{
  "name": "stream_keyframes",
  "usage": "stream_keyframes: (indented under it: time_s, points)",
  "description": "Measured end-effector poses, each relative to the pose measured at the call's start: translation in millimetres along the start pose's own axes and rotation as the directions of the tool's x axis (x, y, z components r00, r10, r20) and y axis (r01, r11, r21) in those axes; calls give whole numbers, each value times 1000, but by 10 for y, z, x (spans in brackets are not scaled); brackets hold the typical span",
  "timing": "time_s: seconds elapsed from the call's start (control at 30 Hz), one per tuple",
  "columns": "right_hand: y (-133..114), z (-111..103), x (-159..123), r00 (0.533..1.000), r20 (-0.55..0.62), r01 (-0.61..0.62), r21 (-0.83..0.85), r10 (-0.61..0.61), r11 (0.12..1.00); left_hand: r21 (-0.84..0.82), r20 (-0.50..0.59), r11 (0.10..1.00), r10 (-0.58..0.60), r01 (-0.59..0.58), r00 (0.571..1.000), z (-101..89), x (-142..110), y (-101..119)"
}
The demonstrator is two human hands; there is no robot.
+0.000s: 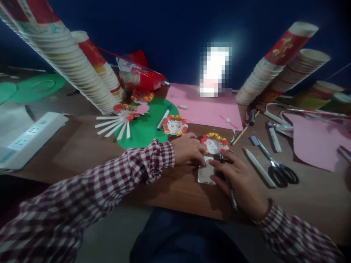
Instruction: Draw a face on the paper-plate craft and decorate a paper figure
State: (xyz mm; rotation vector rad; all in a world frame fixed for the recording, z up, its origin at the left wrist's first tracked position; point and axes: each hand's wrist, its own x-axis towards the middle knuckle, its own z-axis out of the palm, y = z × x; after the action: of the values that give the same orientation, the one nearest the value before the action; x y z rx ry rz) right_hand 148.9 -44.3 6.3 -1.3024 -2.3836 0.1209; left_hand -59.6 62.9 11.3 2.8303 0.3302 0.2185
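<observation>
My left hand [189, 149] is closed, its bent fingertips pressing on the upper left edge of a small off-white piece of card [204, 174] flat on the table. In my right hand [238, 179] is a slim dark pen-like tool [228, 182], slanting between thumb and fingers; its exact kind is unclear. The right fingertips touch the card's right side. Just beyond both hands lies a cut paper cup [214, 144] with a curled red and yellow rim. Another such cut cup [175, 126] sits left of it, beside a blue-capped marker [164, 117] on a green sheet [156, 106].
Black-handled scissors [276, 170], a white marker [259, 167] and another marker [274, 137] lie to the right. Tall paper cup stacks lean at left [68, 58] and right [276, 64]. Pink paper [189, 109] lies behind, with a power strip [34, 137] at far left.
</observation>
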Motion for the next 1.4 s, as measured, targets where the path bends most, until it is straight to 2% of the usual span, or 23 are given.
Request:
stream_keyframes:
  time_s: [0.23, 0.47, 0.63, 0.77, 1.13, 1.4]
  points:
    - [-16, -20, 13, 1000, 14, 9, 11, -10, 1000, -23, -86, 997, -75, 73, 993, 58, 7, 52]
    - [-20, -20, 11, 999, 49, -17, 12, 17, 1000, -168, -84, 977, -143, 128, 986, 173, 13, -17]
    - [-30, -25, 20, 999, 46, -12, 11, 11, 1000, -149, -60, 983, -121, 111, 991, 173, 16, -6]
    - [-33, -33, 21, 998, 52, -22, 19, 21, 1000, -164, -90, 982, -114, 98, 989, 170, -3, -1]
    - [-1, -10, 9, 998, 60, -12, 9, 11, 1000, -285, -180, 935, -266, 209, 947, 235, 45, 54]
    - [-13, -35, 22, 997, 77, -15, 12, 14, 1000, -272, -156, 938, -264, 216, 952, 217, 58, 62]
